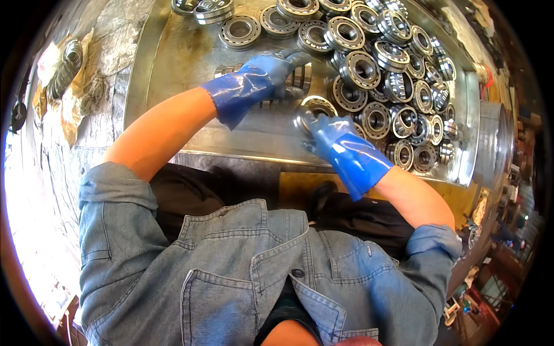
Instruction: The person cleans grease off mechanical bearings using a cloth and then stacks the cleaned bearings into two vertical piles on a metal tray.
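Observation:
Both of my hands wear blue rubber gloves. My left hand [271,70] is curled around a shiny roller bearing [301,78] standing on its side, fingers over its top and thumb low. Another bearing [227,70] shows partly behind that glove, its rest hidden by my hand. Close by, my right hand [324,126] grips a roller bearing [318,105] by its near left side, tilted so its ring faces up; these fingers are slightly blurred. Under both hands lies a shallow metal tray [213,141].
Many bearings [360,70] are heaped across the tray's right side, and several more, including one bearing [239,32], line its far edge. Crumpled brown paper [78,106] with a dark coil lies left of the tray. A metal cylinder [493,144] stands beyond its right wall.

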{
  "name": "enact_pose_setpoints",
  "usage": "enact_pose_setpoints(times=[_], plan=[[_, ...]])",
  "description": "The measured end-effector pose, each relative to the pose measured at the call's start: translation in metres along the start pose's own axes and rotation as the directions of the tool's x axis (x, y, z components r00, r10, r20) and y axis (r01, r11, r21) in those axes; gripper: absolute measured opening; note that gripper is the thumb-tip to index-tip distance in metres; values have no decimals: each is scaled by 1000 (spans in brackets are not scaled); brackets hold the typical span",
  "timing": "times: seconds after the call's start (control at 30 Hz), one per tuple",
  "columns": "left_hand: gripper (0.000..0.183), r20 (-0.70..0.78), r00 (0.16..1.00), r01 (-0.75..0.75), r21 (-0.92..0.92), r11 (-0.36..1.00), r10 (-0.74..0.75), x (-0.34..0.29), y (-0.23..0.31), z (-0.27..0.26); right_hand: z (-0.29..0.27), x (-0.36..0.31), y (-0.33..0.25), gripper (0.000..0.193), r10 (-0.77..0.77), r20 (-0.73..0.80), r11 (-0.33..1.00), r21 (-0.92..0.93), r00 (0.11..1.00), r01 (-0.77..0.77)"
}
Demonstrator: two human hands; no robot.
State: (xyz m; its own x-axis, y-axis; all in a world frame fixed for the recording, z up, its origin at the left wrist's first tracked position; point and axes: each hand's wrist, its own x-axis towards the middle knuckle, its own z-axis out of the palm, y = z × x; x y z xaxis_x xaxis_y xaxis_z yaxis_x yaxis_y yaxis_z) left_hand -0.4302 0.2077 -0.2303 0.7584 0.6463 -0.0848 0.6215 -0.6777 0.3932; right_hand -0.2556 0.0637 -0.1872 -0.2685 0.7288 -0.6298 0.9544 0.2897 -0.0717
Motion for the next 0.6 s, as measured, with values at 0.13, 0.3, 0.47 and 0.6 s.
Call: enact_pose_setpoints(times=[0.13,0.3,0.47,0.6], plan=[[88,-19,999,-52,-114,992,50,2,-4,-6,20,-8,-3,72,-19,-133,999,-48,991,13],[81,-116,988,-125,-173,977,105,12,3,2,98,41,31,41,-31,-145,963,-270,989,-9],[59,124,986,130,-134,982,-113,3,15,-28,93,53,44,36,-150,-282,989,-46,948,142],[59,156,971,188,-39,981,-180,-2,14,-26,29,38,19,43,-96,-89,993,-84,991,89]])
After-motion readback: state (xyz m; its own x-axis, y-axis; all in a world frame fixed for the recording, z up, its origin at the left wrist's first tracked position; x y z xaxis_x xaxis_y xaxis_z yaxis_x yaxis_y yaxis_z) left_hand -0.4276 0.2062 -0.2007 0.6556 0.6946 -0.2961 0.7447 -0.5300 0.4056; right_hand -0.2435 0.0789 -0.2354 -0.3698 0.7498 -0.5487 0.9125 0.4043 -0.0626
